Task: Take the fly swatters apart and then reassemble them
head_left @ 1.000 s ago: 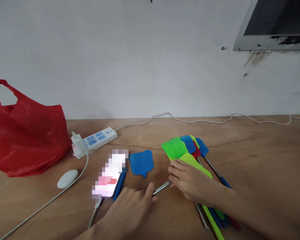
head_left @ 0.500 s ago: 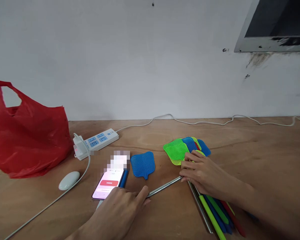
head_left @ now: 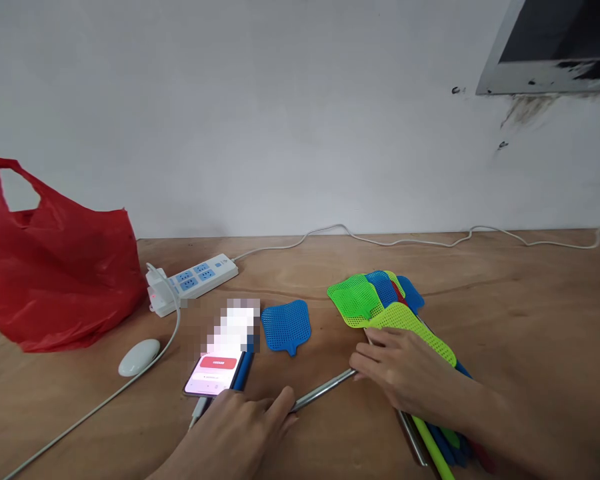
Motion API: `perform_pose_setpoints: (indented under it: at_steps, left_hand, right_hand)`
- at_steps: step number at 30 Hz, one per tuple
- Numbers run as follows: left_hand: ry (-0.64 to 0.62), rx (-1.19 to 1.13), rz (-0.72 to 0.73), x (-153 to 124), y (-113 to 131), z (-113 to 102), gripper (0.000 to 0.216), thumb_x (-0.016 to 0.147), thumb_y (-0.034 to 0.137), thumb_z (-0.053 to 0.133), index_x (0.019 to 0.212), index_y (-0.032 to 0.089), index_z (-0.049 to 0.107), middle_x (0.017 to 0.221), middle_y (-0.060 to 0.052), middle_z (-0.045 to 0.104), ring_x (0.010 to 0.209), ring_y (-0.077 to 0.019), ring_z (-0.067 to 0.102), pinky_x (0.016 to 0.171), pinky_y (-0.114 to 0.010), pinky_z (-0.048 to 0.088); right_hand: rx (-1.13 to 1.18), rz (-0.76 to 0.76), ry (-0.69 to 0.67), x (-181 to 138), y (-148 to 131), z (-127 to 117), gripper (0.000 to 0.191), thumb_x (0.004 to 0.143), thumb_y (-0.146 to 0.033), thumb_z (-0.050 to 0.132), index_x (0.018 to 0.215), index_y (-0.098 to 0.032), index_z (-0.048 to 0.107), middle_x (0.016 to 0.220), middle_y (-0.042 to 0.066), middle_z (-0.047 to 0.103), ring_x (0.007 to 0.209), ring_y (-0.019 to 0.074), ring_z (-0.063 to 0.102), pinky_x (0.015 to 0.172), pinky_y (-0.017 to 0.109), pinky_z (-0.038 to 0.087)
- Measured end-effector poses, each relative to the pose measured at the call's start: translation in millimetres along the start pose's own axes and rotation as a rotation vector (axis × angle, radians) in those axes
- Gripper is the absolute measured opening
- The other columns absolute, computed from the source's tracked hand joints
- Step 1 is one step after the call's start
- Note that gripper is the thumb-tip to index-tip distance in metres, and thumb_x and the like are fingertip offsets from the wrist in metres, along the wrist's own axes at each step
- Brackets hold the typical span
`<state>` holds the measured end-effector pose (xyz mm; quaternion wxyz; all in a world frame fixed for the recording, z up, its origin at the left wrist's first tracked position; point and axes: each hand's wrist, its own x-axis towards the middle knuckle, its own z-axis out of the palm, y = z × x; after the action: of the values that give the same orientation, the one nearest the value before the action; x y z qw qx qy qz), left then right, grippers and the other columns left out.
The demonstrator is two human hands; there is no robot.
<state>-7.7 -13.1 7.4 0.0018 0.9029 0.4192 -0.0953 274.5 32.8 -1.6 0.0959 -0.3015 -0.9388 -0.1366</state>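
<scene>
A thin metal rod (head_left: 323, 389) lies slantwise on the wooden table (head_left: 520, 313). My left hand (head_left: 240, 433) rests at its near end, fingers curled, a fingertip touching it. My right hand (head_left: 405, 373) lies flat over the rod's far end and on a pile of fly swatters (head_left: 380, 300) with green, yellow, blue and red heads. Their handles run back under my right forearm. A loose blue swatter head (head_left: 285, 327) lies between the pile and a lit phone (head_left: 214, 375). A blue handle (head_left: 244, 365) sits beside the phone.
A red plastic bag (head_left: 55, 267) stands at the far left. A white power strip (head_left: 193, 280) lies near the wall, its cable running right along the wall. A white oval object (head_left: 139, 357) and a cable lie left of the phone. A framed panel (head_left: 550, 53) hangs at upper right.
My right hand slid back down the swatter pile toward the rod's end, uncovering a yellow-green head. My left hand stayed at the rod's near end. The view shifted slightly.
</scene>
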Motion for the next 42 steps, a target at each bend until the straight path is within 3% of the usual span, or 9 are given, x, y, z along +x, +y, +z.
perform_pose_setpoints:
  at_steps: [3,6,13,18,24,29,33,36,42]
  left_hand:
    - [0.067,0.036,-0.058,-9.1,-8.5,4.3,0.040,0.109,0.033,0.024,0.106,0.024,0.063,0.069,-0.005,0.072,0.057,-0.0292,0.068,0.048,-0.031,0.036]
    - [0.048,-0.049,-0.071,-15.3,-14.9,8.6,0.049,0.109,0.038,0.019,0.095,0.025,0.065,0.066,-0.004,0.071,0.055,-0.0281,0.067,0.047,-0.031,0.036]
    - [0.193,-0.177,-0.105,-21.3,-26.5,19.4,0.050,0.107,0.049,0.022,0.100,0.027,0.066,0.071,-0.001,0.070,0.059,-0.0192,0.064,0.054,-0.026,0.042]
    - [0.226,-0.176,-0.075,-24.3,-34.6,22.1,0.052,0.107,0.048,0.020,0.103,0.027,0.068,0.070,-0.001,0.068,0.059,-0.0192,0.063,0.054,-0.026,0.042]
    - [0.120,-0.123,-0.061,-20.1,-32.4,20.2,0.052,0.108,0.043,0.017,0.094,0.025,0.064,0.062,-0.001,0.062,0.053,-0.0207,0.059,0.048,-0.028,0.033]
    - [0.074,-0.049,-0.062,-18.1,-31.5,22.5,0.049,0.108,0.040,0.017,0.093,0.025,0.061,0.060,-0.002,0.058,0.049,-0.0227,0.055,0.046,-0.030,0.025]
    - [0.060,-0.035,-0.048,-13.8,-21.9,14.1,0.043,0.108,0.035,0.022,0.094,0.024,0.061,0.061,-0.002,0.061,0.048,-0.0222,0.056,0.045,-0.029,0.026]
    - [-0.031,-0.021,-0.012,-5.5,-8.9,0.3,0.031,0.107,0.028,0.032,0.097,0.022,0.060,0.061,-0.001,0.065,0.046,-0.0222,0.058,0.042,-0.028,0.027]
    - [-0.115,0.015,-0.006,9.0,6.5,-14.6,0.022,0.105,0.021,0.039,0.101,0.021,0.061,0.074,-0.004,0.074,0.058,-0.0258,0.069,0.050,-0.029,0.044]
  right_hand:
    - [0.012,0.095,0.031,-9.0,22.7,5.2,0.015,0.095,-0.014,0.054,0.085,-0.023,0.061,0.077,0.001,0.068,0.074,0.0221,0.058,0.061,0.034,0.039]
    - [0.040,0.077,0.039,-18.1,37.2,11.3,0.016,0.098,-0.016,0.052,0.090,-0.022,0.064,0.082,0.002,0.070,0.073,0.0214,0.061,0.063,0.034,0.042]
    - [-0.003,0.065,0.066,-27.7,33.2,7.3,0.019,0.101,-0.021,0.046,0.101,-0.020,0.065,0.094,0.006,0.073,0.078,0.0222,0.067,0.066,0.034,0.049]
    - [-0.041,0.030,0.087,-31.7,37.9,7.3,0.027,0.105,-0.023,0.037,0.101,-0.018,0.064,0.094,0.008,0.072,0.078,0.0222,0.068,0.065,0.035,0.052]
    - [-0.092,-0.008,0.043,-29.4,35.0,3.5,0.022,0.098,-0.011,0.043,0.088,-0.017,0.062,0.080,0.005,0.067,0.069,0.0226,0.064,0.060,0.036,0.050]
    - [-0.141,-0.021,0.102,-29.2,32.7,0.6,0.027,0.087,0.004,0.042,0.088,-0.017,0.060,0.081,0.006,0.068,0.069,0.0216,0.064,0.063,0.033,0.049]
    - [-0.138,-0.022,0.144,-23.5,21.3,-2.9,0.030,0.081,0.007,0.041,0.084,-0.017,0.058,0.077,0.005,0.066,0.066,0.0210,0.062,0.062,0.033,0.046]
    - [-0.108,-0.054,0.147,-13.3,3.4,-4.3,0.033,0.074,0.010,0.039,0.077,-0.018,0.055,0.072,0.004,0.062,0.062,0.0200,0.059,0.058,0.032,0.043]
    - [-0.105,-0.053,0.167,1.6,-23.0,0.2,0.024,0.073,0.005,0.047,0.075,-0.017,0.056,0.070,0.002,0.060,0.061,0.0186,0.056,0.056,0.032,0.038]
